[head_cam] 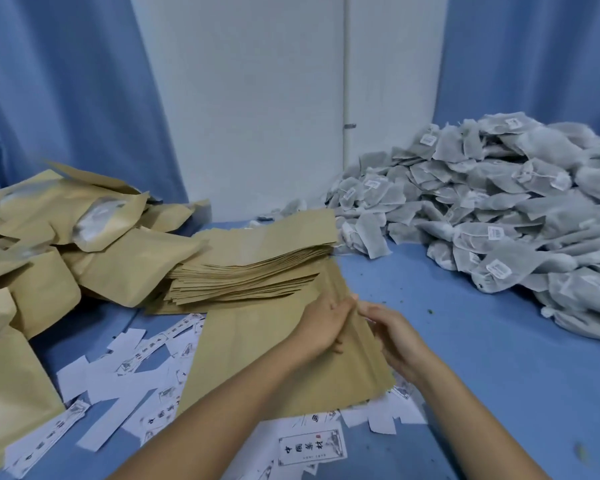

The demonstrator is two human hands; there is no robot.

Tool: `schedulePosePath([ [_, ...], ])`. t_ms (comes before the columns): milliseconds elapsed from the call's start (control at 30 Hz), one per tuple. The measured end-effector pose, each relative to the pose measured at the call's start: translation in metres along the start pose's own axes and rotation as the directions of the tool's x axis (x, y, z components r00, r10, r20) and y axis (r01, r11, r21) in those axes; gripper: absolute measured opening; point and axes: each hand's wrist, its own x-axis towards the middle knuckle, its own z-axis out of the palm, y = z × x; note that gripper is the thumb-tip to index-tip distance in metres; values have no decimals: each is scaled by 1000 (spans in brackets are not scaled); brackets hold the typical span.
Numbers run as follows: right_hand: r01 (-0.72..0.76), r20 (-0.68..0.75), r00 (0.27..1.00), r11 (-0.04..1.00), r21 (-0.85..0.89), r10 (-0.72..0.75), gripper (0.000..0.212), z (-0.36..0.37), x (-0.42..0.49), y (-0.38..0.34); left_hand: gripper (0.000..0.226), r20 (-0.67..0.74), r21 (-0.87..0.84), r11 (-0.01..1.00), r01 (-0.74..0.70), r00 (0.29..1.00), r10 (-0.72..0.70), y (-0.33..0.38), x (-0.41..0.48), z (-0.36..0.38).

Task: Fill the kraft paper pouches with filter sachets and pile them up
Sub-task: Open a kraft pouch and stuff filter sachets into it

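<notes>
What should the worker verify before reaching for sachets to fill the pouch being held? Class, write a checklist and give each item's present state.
1. Held pouch secured: ok. The left hand and right hand both hold its right edge.
2. Pouch mouth opened: cannot tell. The edge between the hands looks flat.
3. Filter sachets available: ok. A large heap lies on the table to the right.
4. Empty pouches left: ok. A flat stack lies just behind the held pouch.
5. Filled pouches piled: ok. They are heaped at the left.
6. Work spot tidy: not ok. Loose printed labels lie scattered under and around the held pouch.
</notes>
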Motion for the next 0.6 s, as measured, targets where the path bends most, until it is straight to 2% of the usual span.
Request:
schedulePosePath([
  [133,71,-33,997,995,-66,-74,19,-1,2,9,38,28,-166,978,124,992,-121,-6,14,7],
  [233,67,-32,997,994,-83,-70,18,-7,4,8,33,86,-245,959,139,989,-122,-9,17,4],
  [367,46,-6,999,998,-33,-47,22,-9,5,6,29,124,-244,961,130,987,-102,-10,14,-2],
  [500,85,-33,996,992,-95,-88,22,-5,2,8,35,124,-233,964,129,987,-102,-6,11,-2],
  [600,79,-40,996,994,-79,-82,23,-5,1,7,33,141,-254,958,135,985,-102,-4,11,-3],
])
